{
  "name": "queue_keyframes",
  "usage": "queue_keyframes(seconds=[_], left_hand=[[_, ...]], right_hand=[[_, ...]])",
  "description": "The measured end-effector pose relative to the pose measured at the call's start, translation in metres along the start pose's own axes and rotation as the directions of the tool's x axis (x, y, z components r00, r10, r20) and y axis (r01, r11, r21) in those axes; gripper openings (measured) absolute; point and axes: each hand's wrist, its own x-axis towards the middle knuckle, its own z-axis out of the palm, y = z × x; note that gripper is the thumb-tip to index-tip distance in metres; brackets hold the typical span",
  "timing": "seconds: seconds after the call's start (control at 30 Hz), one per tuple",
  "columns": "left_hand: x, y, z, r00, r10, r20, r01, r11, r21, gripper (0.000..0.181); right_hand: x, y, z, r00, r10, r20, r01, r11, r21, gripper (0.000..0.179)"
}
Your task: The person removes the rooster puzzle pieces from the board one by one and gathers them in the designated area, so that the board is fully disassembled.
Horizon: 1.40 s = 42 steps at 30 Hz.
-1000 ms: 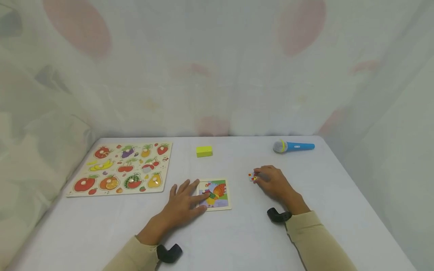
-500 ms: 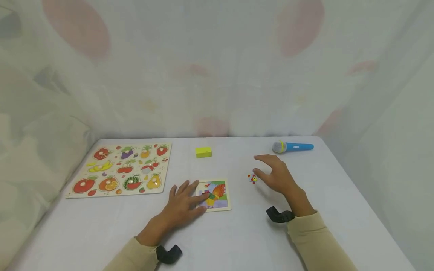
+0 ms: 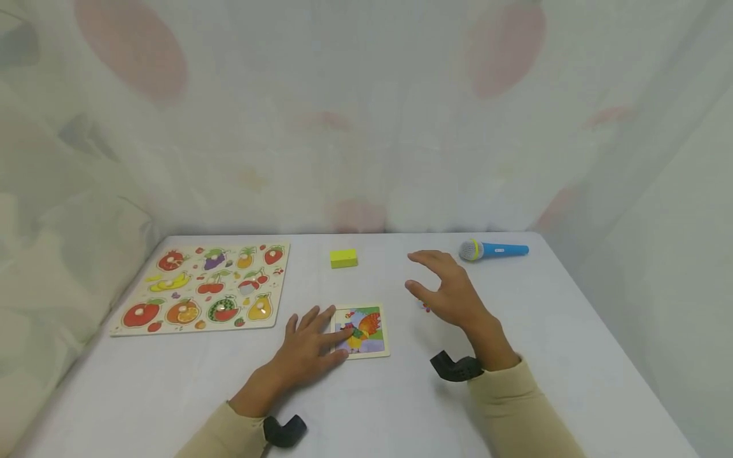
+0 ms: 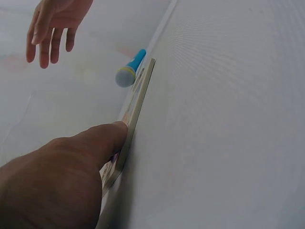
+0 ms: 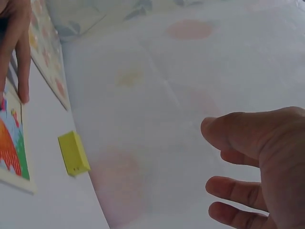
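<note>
My left hand (image 3: 312, 346) rests with spread fingers on a small square picture puzzle (image 3: 369, 346) of a hen in a pale frame. In the left wrist view my thumb (image 4: 107, 138) touches the puzzle's edge (image 4: 138, 107). To the right, my right hand (image 3: 455, 296) hovers above the table, its thumb and fingers apart and nothing between them. In the right wrist view this right hand (image 5: 257, 167) is likewise bare. Just below its thumb lies a small colourful patterned piece (image 3: 424, 306), mostly hidden by the hand.
A fruit peg puzzle board (image 3: 200, 286) lies at the left. A yellow block (image 3: 343, 258) stands behind the hen puzzle, and a blue toy microphone (image 3: 495, 250) lies at the back right. Fabric walls surround the white table (image 3: 366, 407).
My right hand has let go of the small patterned piece, risen and shifted left over it, fingers spreading. My left hand has stayed on the hen puzzle.
</note>
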Motion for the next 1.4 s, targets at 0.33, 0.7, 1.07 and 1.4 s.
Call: queue_keyframes(seconds=[0.33, 0.7, 1.07, 1.4], left_hand=[[0.001, 0.0, 0.0, 1.0, 0.003, 0.004, -0.003, 1.0, 0.003, 0.049], [0.001, 0.002, 0.0, 1.0, 0.007, -0.007, -0.007, 1.0, 0.023, 0.048], [0.001, 0.002, -0.003, 1.0, 0.017, -0.007, -0.016, 0.999, 0.033, 0.048], [0.002, 0.0, -0.002, 1.0, 0.027, -0.007, -0.027, 0.999, 0.022, 0.047]], right_hand=[[0.01, -0.017, 0.033, 0.997, 0.038, 0.068, -0.043, 0.997, 0.06, 0.046], [0.012, -0.009, 0.072, 0.985, 0.097, 0.144, -0.106, 0.993, 0.058, 0.044], [0.007, 0.007, 0.108, 0.97, 0.117, 0.214, -0.134, 0.989, 0.065, 0.041], [0.001, 0.015, 0.123, 0.939, 0.148, 0.31, -0.168, 0.985, 0.036, 0.041]])
